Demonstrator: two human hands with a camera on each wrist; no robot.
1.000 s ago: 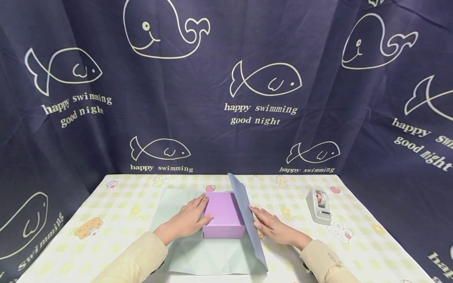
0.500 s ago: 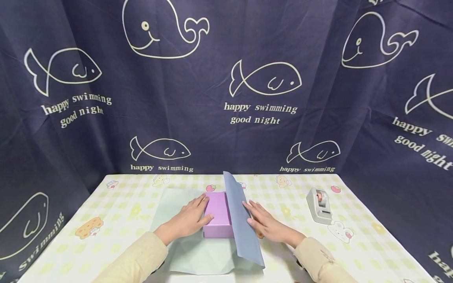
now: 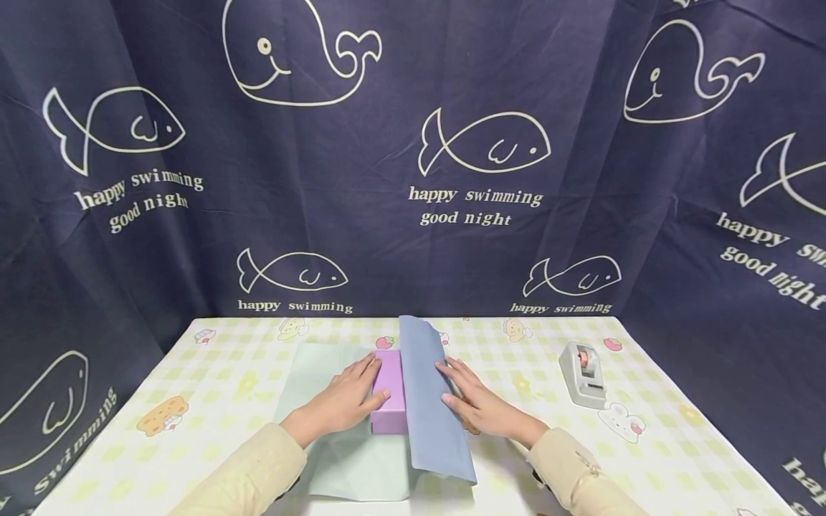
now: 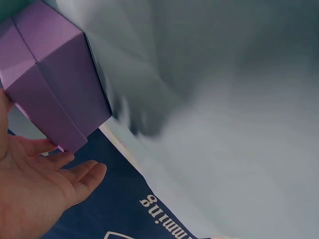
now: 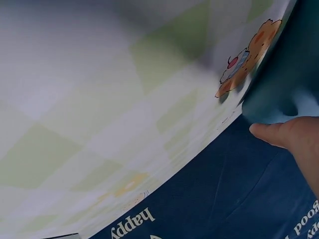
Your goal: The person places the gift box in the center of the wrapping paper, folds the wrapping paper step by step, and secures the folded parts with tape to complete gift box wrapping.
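Ppr flap (image 3: 435, 416), leaning further o/ box (image 3: 391, 385)

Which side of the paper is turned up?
The right side: it rises by the purple box, showing blue, while the left side lies on the table, pale green.

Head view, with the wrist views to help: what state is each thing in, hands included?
Purple box: on the paper, its right part hidden by the flap.
Paper: spread under the box, pale side up.
Flap: raised, leaning over the box, blue-grey side showing.
Left hand: fingers extended, resting against the box.
Right hand: fingers extended, touching the flap.
Tape dispenser: upright, roll fitted.
Curtain: hanging, lightly creased.
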